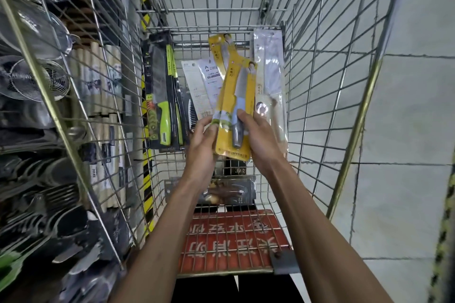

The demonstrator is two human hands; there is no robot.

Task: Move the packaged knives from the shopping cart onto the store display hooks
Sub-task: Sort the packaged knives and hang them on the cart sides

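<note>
This is a shop, in a housewares aisle. A silver wire shopping cart point(320, 81) stands on pale floor tiles point(406, 130), with a red plastic seat flap printed with white characters point(234, 241) at its near end. It holds retail-carded knives, among them a yellow-carded kitchen knife point(236, 106) and a green-handled knife on a black card point(160, 96). On the left, shelving shows steel mesh strainers point(32, 27) and rows of packaged utensils point(61, 204).
</note>
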